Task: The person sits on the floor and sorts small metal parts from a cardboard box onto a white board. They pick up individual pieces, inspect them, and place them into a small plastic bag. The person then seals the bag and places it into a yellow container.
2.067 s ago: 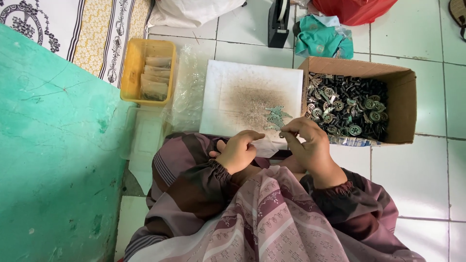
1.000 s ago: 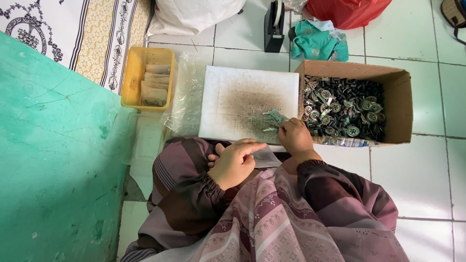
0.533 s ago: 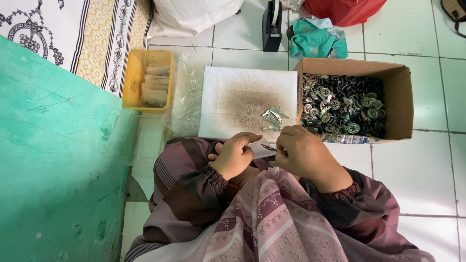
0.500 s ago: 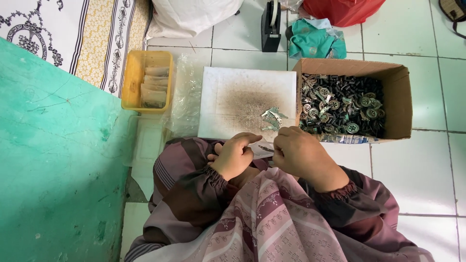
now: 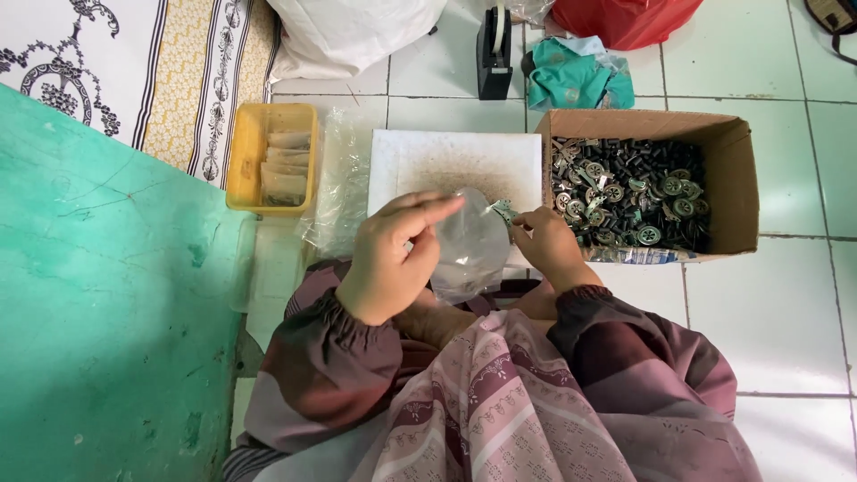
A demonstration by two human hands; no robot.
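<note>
Two hands meet at frame centre: left hand (image 5: 393, 259) pinching a clear plastic bag (image 5: 471, 245) open, right hand (image 5: 543, 245) gripping small metal parts (image 5: 502, 211) at its mouth, beside the cardboard box (image 5: 736, 178).

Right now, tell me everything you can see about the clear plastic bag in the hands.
The clear plastic bag is small, thin and see-through, slightly crinkled and glossy. It is held up above the white board, between the two hands. The left hand pinches its left edge with fingers spread; the right hand is at its right edge, holding small metal pieces. I cannot tell whether anything is inside it.
</note>
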